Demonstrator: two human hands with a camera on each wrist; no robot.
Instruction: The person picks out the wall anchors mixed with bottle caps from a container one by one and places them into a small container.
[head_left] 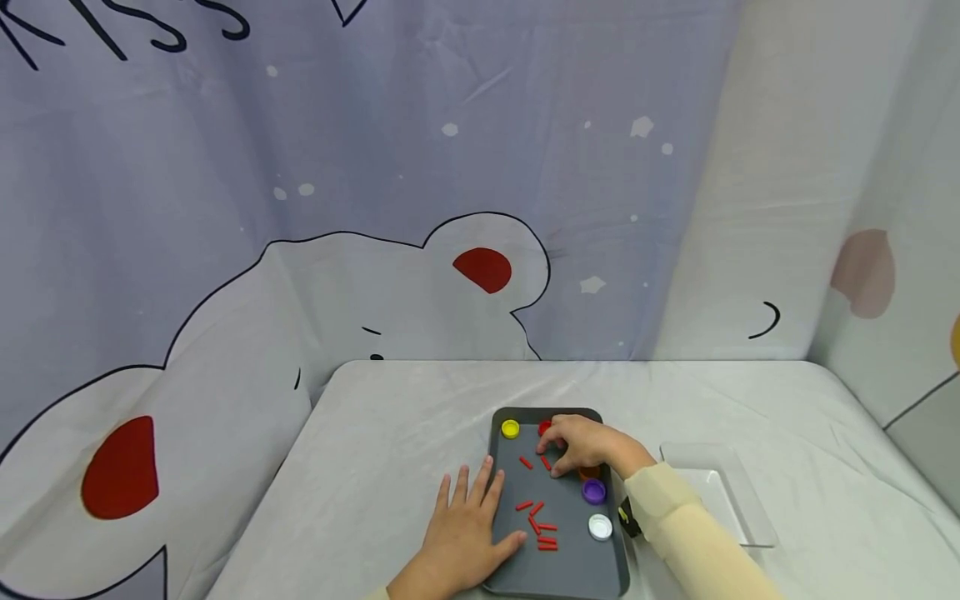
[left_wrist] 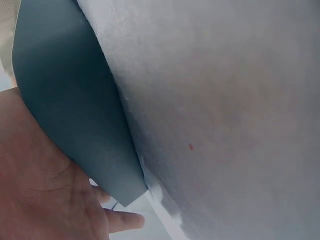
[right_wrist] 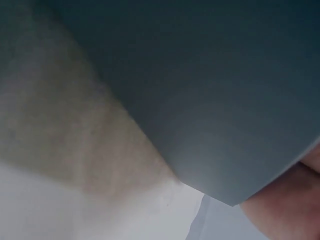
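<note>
A dark grey rectangular tray lies on the white-covered table, with several short red sticks scattered over it. My right hand is over the tray's upper right, thumb and index finger curled at either end of one red stick. My left hand rests at the tray's left edge, fingers spread. Small round caps stand on the tray: yellow cap, red cap, orange cap, purple cap and white cap. My right hand partly hides the red and orange ones.
A shallow, clear-to-white square dish sits right of the tray, partly behind my right sleeve. Printed curtains hang behind the table. In both wrist views a dark panel blocks much of the picture.
</note>
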